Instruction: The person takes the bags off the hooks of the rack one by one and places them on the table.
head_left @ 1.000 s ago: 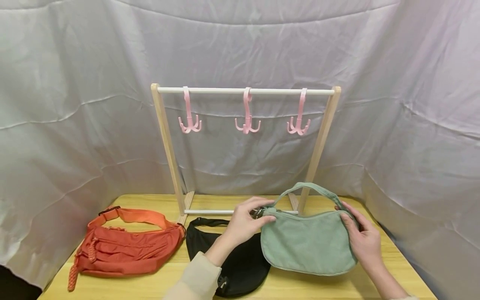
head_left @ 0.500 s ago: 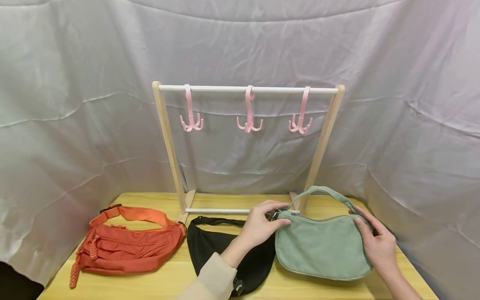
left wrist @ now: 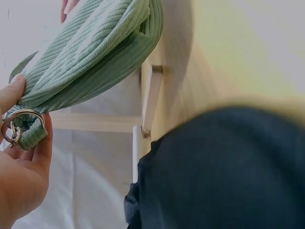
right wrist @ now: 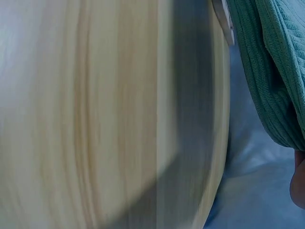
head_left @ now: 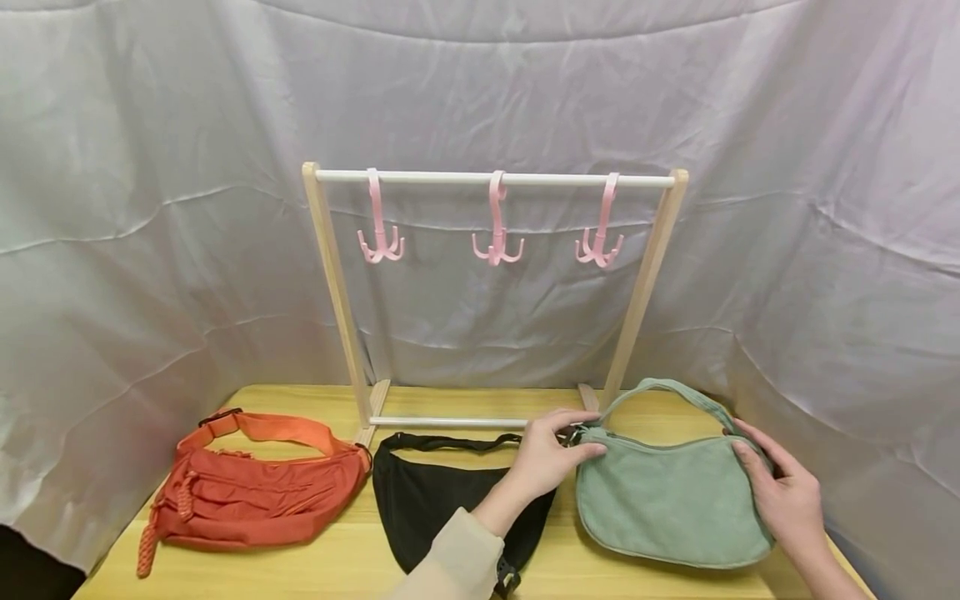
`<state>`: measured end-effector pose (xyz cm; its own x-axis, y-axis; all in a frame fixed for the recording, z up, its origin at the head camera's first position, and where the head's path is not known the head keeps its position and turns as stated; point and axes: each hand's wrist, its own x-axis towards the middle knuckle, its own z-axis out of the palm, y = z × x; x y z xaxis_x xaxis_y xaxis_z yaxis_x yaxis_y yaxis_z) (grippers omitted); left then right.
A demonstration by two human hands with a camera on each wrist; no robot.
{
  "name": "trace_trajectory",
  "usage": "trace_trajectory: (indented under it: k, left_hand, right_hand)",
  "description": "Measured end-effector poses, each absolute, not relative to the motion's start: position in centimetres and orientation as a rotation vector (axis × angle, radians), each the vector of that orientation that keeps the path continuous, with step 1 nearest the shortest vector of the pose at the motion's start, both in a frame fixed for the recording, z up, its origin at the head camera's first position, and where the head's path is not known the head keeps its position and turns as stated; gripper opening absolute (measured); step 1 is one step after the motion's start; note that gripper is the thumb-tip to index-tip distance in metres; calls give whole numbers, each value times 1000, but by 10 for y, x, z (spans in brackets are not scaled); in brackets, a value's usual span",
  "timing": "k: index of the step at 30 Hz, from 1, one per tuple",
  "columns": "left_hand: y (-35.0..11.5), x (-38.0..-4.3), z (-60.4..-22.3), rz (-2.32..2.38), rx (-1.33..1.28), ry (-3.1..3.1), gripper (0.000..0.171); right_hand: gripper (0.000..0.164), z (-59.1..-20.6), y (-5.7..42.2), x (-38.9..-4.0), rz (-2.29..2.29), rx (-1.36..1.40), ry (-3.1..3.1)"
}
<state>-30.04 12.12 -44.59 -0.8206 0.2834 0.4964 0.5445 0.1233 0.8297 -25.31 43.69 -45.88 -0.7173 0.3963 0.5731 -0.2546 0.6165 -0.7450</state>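
Observation:
A green corduroy shoulder bag (head_left: pixel 675 500) is held upright at the right of the table, its strap arching above the zip. My left hand (head_left: pixel 543 458) pinches its upper left corner between thumb and fingers. The left wrist view shows that grip beside a metal ring (left wrist: pixel 24 114) on the bag's end. At the opposite upper corner, my right hand (head_left: pixel 787 496) grips the bag with the thumb in front. Only a bit of that hand appears in the right wrist view. A black bag (head_left: pixel 442 492) lies left of the green one, partly hidden by my left forearm.
An orange-red waist bag (head_left: pixel 255 500) with braided cord pulls lies at the table's left. Behind the bags stands a wooden rack with a white rail (head_left: pixel 435 177). Three pink hooks, left (head_left: pixel 381 242), middle (head_left: pixel 497 242) and right (head_left: pixel 600 242), hang from it. Grey cloth surrounds the table.
Both hands have carried the green bag to the right and slightly down, away from the black bag. More of the black bag's strap now shows. Both grips look the same.

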Motion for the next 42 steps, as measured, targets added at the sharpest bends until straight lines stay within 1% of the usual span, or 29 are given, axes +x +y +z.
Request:
trace_trajectory:
  k: [13,23,30,36,42]
  left_hand:
    - [151,-302,-461,-1884,-702,-2192,40]
    - [172,-302,-468,-2036,-582,-2159,38]
    - [184,-301,-473,-2185,-561,-2144,38]
    - [190,-301,-477,-2187,-569,-2206,37]
    - [195,-301,-483,-2200,-504,-2268,36]
  right_hand:
    - [34,-464,465,-254,1012,-181,-2186]
    - [31,-461,485,-262,913,-164,-2222]
    - [30,-467,502,-269,816,-111,-2265]
    - [29,-473,514,-272,782,-75,-2308]
    - [32,-479,525,-273,767,-103,-2402]
